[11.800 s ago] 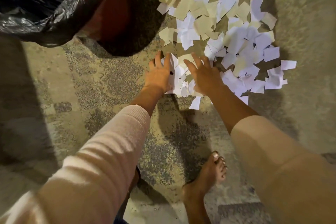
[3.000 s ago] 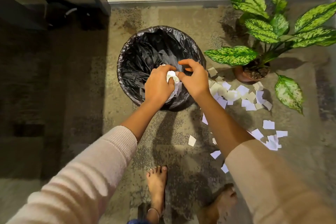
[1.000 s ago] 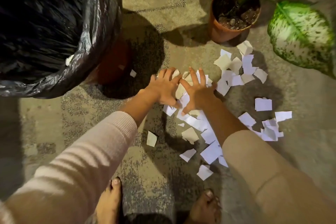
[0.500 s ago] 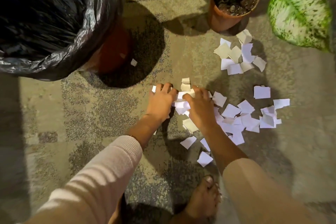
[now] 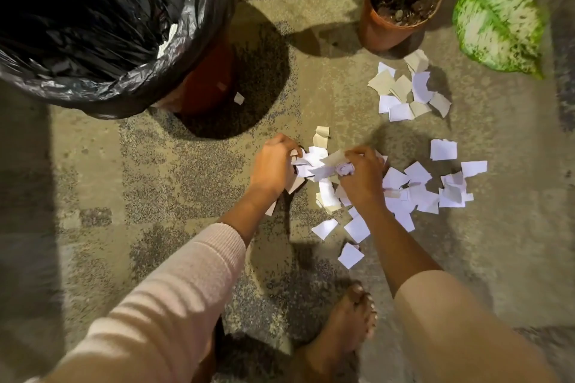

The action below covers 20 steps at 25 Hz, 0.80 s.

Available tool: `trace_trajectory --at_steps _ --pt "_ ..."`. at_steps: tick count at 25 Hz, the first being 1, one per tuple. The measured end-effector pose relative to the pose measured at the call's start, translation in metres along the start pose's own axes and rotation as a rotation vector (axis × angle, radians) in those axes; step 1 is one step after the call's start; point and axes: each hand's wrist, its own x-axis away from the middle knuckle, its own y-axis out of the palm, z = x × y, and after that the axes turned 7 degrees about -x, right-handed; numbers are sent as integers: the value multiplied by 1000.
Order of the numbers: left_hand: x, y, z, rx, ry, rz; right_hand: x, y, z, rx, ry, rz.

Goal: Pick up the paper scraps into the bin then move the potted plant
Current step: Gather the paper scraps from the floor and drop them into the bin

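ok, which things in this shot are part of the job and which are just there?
Job:
- paper scraps on the floor
- bin with black liner
- potted plant
- left hand and right hand, both gathering scraps

Just there:
- loose leaf
- bare foot

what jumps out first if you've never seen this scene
Two bare hands, left hand and right hand, bunch white paper scraps together on the floor at centre. A bin lined with a black bag fills the upper left, and a potted plant stands at upper right, above more loose scraps.
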Motion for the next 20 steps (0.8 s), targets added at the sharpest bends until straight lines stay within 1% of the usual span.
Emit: trace_trajectory --at_steps 3,10,14,16,20 --pt "16 -23 8 37 -37 42 13 -16 -23 -90 56 36" --pt "45 -104 37 182 -100 128 38 -70 -97 -216 78 127" --pt "53 -166 57 282 -94 218 43 -101 -155 -302 90 217" --pt "54 -197 60 333 -121 252 46 -111 -189 -335 81 239" --pt "55 -256 54 387 -150 322 51 -123 -254 -271 8 252"
